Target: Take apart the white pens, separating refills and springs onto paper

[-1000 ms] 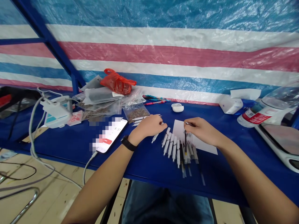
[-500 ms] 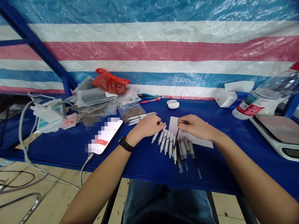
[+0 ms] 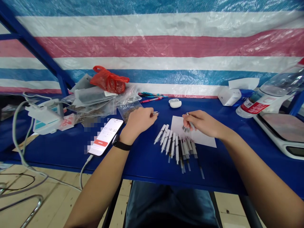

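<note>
Left hand [image 3: 140, 122]: palm down, forearm angled in from lower left, fingertips pinched together on a small silver metal piece [image 3: 155, 112].
Right hand [image 3: 201, 122]: palm down, fingers curled, pinching a slim grey rod [image 3: 190, 117] above the paper.
Wrist item: black strap watch [image 3: 121, 145] on the left wrist.
Main lot: slim white-and-transparent plastic pen refills [image 3: 173, 147], fanned in a tight row, tips toward lower right, partly overlapping a white paper sheet [image 3: 204, 139].
Support: blue covered surface [image 3: 142, 164], smooth, spanning the frame.
Upper left: crumpled red plastic bag [image 3: 109, 80] on transparent zip bags of brown granules [image 3: 129, 111].
Left of hands: smartphone [image 3: 105, 136] showing a timer, white cable attached.
Upper centre: white rounded earbud case [image 3: 175, 103], just beyond the paper.
Right: white tissue box [image 3: 229, 96]; transparent plastic bottle [image 3: 254, 106] with red label; white digital scale [image 3: 277, 133].
Backdrop: striped woven plastic tarpaulin [image 3: 152, 47], blue, white and pink.
</note>
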`<state>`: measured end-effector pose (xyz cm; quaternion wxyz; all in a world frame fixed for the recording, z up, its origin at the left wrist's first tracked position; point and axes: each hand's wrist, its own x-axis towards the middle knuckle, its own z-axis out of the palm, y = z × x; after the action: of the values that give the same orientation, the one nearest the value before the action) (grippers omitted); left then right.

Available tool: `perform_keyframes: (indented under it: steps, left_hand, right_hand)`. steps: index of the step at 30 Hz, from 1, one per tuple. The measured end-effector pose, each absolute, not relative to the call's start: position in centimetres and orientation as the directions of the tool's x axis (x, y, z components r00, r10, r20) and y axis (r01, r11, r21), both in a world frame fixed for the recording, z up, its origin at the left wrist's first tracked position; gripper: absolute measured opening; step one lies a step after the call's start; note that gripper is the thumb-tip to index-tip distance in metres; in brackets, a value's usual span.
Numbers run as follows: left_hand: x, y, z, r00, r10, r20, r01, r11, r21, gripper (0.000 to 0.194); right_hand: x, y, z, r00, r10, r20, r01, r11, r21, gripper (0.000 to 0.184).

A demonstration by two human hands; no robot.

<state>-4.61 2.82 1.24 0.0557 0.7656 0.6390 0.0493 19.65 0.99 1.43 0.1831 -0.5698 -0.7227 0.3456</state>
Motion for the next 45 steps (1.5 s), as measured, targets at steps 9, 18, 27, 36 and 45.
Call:
perform_keyframes:
  steps: [9, 18, 27, 36, 45]
  left_hand:
    - [-5.8, 3.1, 0.8, 0.203, 0.979, -0.01, 0.976, -0.202, 0.078, 0.017]
    - [-5.8, 3.4, 0.0, 0.237, 0.971, -0.015, 0.97, -0.236, 0.049, 0.022]
    - [-5.3, 3.3, 0.3, 0.235, 0.97, -0.062, 0.972, -0.232, 0.05, 0.023]
    - [-5.1, 3.1, 0.5, 0.263, 0.959, -0.104, 0.964, -0.259, 0.055, 0.026]
    - [-4.9, 2.9, 0.6, 0.277, 0.958, -0.077, 0.96, -0.272, 0.07, 0.02]
  right_hand:
    - [20.1, 0.6, 1.9, -0.444, 0.867, -0.227, 0.657, 0.143, -0.74, 0.048]
    - [19.2, -0.1, 1.6, -0.657, 0.705, -0.268, 0.565, 0.225, -0.793, 0.032]
    - [21.8, 0.7, 3.4, -0.564, 0.712, -0.419, 0.7, 0.143, -0.7, 0.045]
    - [22.4, 0.7, 3.4, -0.431, 0.665, -0.61, 0.812, -0.008, -0.583, 0.038]
    - [22.4, 0.7, 2.9, -0.463, 0.669, -0.582, 0.782, -0.001, -0.623, 0.037]
